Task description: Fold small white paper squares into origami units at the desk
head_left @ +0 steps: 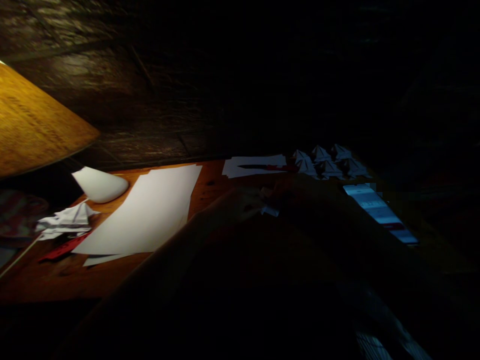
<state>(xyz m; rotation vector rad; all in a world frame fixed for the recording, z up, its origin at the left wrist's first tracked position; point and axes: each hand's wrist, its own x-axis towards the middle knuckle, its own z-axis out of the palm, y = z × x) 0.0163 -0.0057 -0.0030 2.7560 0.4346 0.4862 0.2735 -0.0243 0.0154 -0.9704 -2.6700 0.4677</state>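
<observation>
Over the dark middle of the table, my left hand (245,204) has its fingers closed on a small piece of folded paper (270,210). Close against the paper's right side is my right hand (298,192), so deep in shadow that its fingers cannot be made out. Behind the hands, a knife (258,167) with a dark blade and reddish handle lies across some white sheets (234,167). Several folded paper shapes (326,167) with pointed tops stand in rows just beyond my right hand.
A larger stack of white paper (150,210) covers the wooden table's (123,277) left part. Left of it are a crumpled-looking paper piece (69,220), a red object (63,248) and a white lamp base (101,185) under a yellow shade (37,120). A lit phone (380,212) lies at right.
</observation>
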